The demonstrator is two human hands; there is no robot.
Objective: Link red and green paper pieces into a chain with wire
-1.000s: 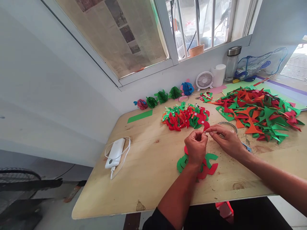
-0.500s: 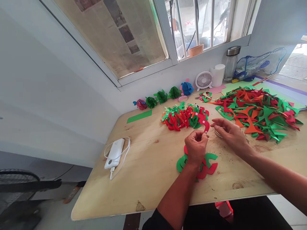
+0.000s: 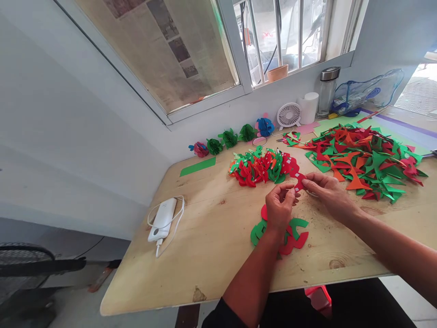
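A curved red paper cutout [image 3: 298, 181] with small white squares on it is held between my two hands, in front of a pile of paper cutouts [image 3: 254, 171]. The thumb and fingers of my left hand [image 3: 280, 206] are pinched at its lower end. On its right edge, my right hand [image 3: 326, 191] grips it between thumb and forefinger. A pale ring-shaped item [image 3: 311, 194] lies partly hidden under the right hand. Beneath my left wrist are loose green and red cutouts [image 3: 299, 234], some of them covered by the arm.
A large heap of red, green and orange scraps [image 3: 370, 159] lies at the right. Behind stand a small white fan [image 3: 289, 115], a glass bottle [image 3: 327, 93] and several honeycomb paper figures [image 3: 229, 137]. A white power bank [image 3: 163, 219] with its cable sits at the left.
My right hand has moved slightly left and closed on the red cutout, where before its fingers were apart from it. More of the cutout now shows between the hands.
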